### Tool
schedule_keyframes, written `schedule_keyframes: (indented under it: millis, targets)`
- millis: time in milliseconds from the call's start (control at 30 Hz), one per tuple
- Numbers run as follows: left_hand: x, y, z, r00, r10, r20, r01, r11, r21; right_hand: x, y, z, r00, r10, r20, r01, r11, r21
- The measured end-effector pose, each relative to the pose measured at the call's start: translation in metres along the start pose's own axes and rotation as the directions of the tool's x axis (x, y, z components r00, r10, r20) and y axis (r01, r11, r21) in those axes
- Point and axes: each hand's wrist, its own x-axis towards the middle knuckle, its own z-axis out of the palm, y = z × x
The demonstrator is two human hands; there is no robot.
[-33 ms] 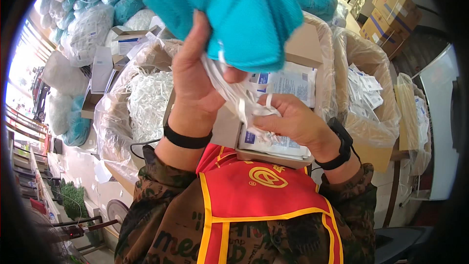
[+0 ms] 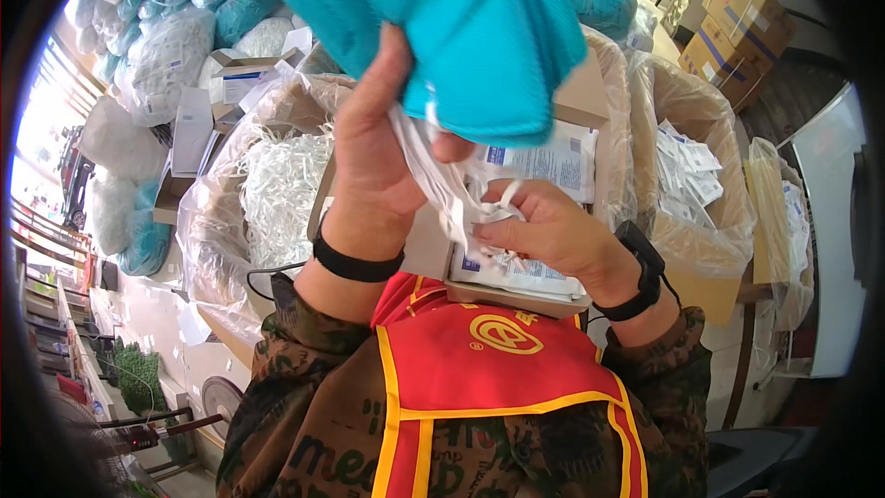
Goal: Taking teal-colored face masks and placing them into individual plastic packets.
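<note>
Plastic-lined left bin: heaped with thin white strips, the clear liner folded out over its rim.
Plastic-lined right bin: loose white packets lie inside, tilted at various angles.
Open carton: between those two bins; flat white-and-blue packages lie in it, toward both the far and near ends.
Teal cloth: a folded bundle, raised at the far side of the carton.
Left hand: upright, thumb pointing far along the cloth, fingers mostly hidden; it grips the bundle.
Right hand: nearer and to the right, angled leftward, thumb and forefinger in a narrow pinch on the cords.
White cords: trailing from below the cloth to that pinch.
</note>
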Motion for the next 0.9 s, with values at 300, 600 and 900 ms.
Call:
schedule_keyframes:
  millis: [300,600,900]
  targets:
    - [-0.001,0.022,-0.007,0.991,0.132,0.002,-0.131,0.979,0.157,-0.012,0.006,-0.021,0.988,0.128,0.081,-0.11,0.973,-0.201]
    - [0.004,0.022,-0.022,0.99,0.134,-0.041,-0.125,0.979,0.16,-0.013,0.016,-0.017,0.967,0.215,0.139,-0.25,0.905,0.345]
    - [0.006,0.023,-0.025,0.993,0.113,-0.025,-0.106,0.976,0.192,-0.007,0.001,-0.005,0.966,0.168,0.198,-0.178,0.983,0.034]
